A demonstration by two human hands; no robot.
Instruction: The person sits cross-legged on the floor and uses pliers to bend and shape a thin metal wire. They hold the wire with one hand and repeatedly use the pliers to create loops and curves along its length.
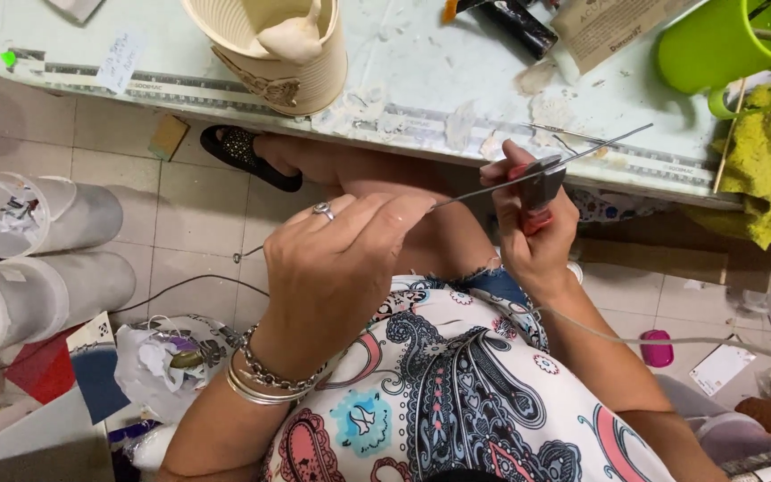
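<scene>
The left hand (336, 259) pinches a thin wire (493, 185) in front of the table (421, 98). The right hand (533, 228) holds red pliers (537, 192) closed on the wire. Cutting seems in hand; next needs a firm squeeze.

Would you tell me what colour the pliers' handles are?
Red, on the pliers in the right hand; head view.

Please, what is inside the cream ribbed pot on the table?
Inside the cream pot a pale rounded lump leans against the wall. The bottom of the pot is hidden by the lump and cut off by the picture edge.
</scene>
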